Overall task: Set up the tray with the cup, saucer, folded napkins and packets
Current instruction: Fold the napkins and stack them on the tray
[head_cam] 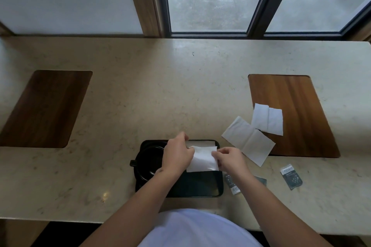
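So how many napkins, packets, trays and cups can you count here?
Napkins: 4, namely the one held by both hands, one on the tray beneath it, and two on the counter
Packets: 3
Black tray: 1
Black cup: 1
Total: 9

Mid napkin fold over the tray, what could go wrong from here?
1. Both hands, left hand and right hand, pinch the napkin in the air; the fold may come out uneven.
2. The left forearm crosses over the black cup on the tray; pulling back could knock it.
3. Packets and spare napkins lie off the tray and could be forgotten.
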